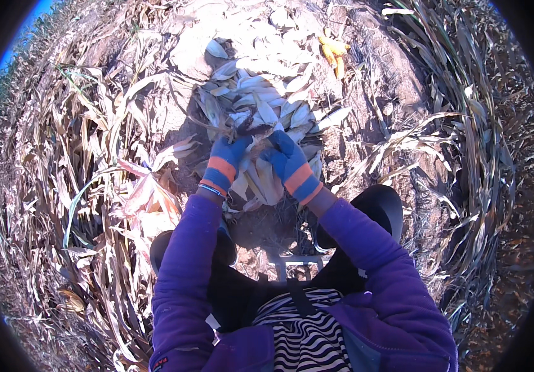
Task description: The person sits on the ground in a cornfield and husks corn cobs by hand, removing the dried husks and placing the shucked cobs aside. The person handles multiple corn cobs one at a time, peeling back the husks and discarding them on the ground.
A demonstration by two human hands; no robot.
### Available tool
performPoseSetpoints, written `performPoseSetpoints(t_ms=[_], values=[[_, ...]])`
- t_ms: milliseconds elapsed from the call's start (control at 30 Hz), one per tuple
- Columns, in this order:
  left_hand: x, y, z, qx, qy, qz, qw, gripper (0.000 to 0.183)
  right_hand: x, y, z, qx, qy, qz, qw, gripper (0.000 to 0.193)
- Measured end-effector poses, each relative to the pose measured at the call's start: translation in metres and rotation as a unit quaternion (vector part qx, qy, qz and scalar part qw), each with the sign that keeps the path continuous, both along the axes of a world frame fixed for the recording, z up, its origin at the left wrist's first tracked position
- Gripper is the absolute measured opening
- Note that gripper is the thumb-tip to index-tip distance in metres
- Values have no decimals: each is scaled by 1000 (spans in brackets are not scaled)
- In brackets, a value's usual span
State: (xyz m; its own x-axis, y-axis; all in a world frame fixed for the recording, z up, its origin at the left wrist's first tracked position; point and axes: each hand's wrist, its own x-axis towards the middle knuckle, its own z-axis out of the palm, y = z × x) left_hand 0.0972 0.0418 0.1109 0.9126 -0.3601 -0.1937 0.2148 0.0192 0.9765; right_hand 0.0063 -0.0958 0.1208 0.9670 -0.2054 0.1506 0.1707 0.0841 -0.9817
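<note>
In front of my body, both hands wear blue gloves with orange bands. My left hand [227, 156] is closed on the dry husk of an ear of corn [257, 146]. Opposite it, the fingers of my right hand [288, 160] are bent and pinch the husk from the other side. Something dark, perhaps the silk, shows just beyond my fingertips. How much of the cob is bare cannot be seen. Right under and past my hands lies a heap of pale corn ears in husks [261, 93]. A loose, broad husk [267, 183] hangs or lies below my right hand.
Several husked yellow cobs [333, 51] lie on the soil beyond the heap, to the right. Dry cornstalks [102, 204] spread along the left, and more stalks [471, 142] form a bank on the right. My knees flank a low metal frame [296, 268].
</note>
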Motion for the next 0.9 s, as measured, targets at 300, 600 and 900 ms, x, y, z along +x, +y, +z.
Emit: performPoseSetpoints(t_ms=[300,600,900], values=[[55,37,-28,-172,107,185,962,22,-34,-2,13,-121,-10,227,966,20],[29,71,28,226,-267,204,914,22,-47,-24,13,-387,78,345,852,29],[29,33,32,-113,-20,254,960,30,-33,-29,21,18,91,367,925,42]])
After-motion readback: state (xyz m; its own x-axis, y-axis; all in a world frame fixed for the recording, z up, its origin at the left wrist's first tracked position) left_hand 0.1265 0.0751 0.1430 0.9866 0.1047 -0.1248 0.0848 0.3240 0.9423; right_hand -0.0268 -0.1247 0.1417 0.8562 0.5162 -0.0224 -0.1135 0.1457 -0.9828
